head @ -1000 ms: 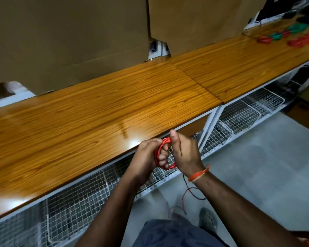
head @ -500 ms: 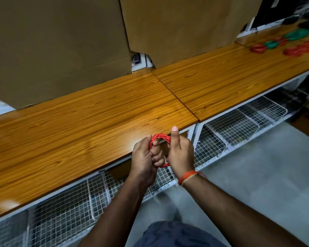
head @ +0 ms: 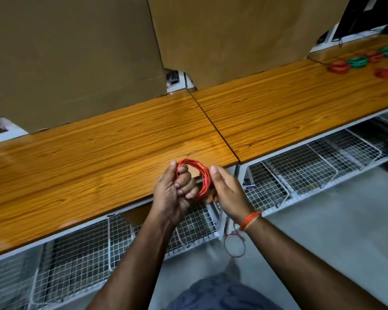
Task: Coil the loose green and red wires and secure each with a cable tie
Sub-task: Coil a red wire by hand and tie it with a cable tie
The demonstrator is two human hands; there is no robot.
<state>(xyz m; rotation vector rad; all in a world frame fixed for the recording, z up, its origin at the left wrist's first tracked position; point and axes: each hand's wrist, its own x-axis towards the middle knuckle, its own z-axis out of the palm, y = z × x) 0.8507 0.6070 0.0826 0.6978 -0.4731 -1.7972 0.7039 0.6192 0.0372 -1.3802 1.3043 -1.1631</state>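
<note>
- Surroundings: glossy wood-grain bench [head: 112, 153], brown cardboard sheets [head: 65, 59] behind, wire-mesh baskets [head: 300, 166] beneath; finished red and green coils [head: 356, 62] far right.
- Red wire coil [head: 201, 175] held at the bench edge: left hand [head: 173, 193] fingers curled through the loop, right hand [head: 227, 191] pinching its right side.
- Thin round loops; loose tail [head: 234, 245] hangs below the right wrist.

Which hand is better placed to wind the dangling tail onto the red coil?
Right, probably. The left hand grips the coil as anchor; the right hand sits at its far side, with the loose tail hanging below its wrist.
</note>
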